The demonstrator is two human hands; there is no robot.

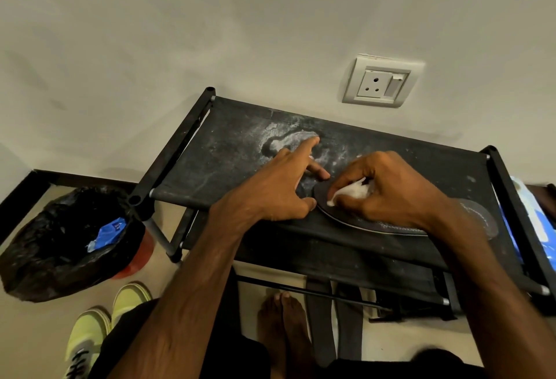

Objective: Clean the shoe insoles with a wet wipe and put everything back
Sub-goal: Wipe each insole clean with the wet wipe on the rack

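A dark shoe insole (388, 226) with a pale edge lies on the top shelf of a black fabric shoe rack (228, 149). My right hand (388, 189) grips a crumpled white wet wipe (352, 190) and presses it on the insole's toe end. My left hand (282, 186) rests beside that end, fingers spread, thumb at the insole's edge, index finger stretched over the dusty fabric. A second dark insole (481, 216) shows partly behind my right wrist.
A bin lined with a black bag (60, 243), holding a blue wrapper (109, 232), stands on the floor at left. Yellow-green shoes (99, 327) sit near my bare feet (285, 318). A blue-and-white pack (532, 222) lies right of the rack. A wall socket (382, 82) is above.
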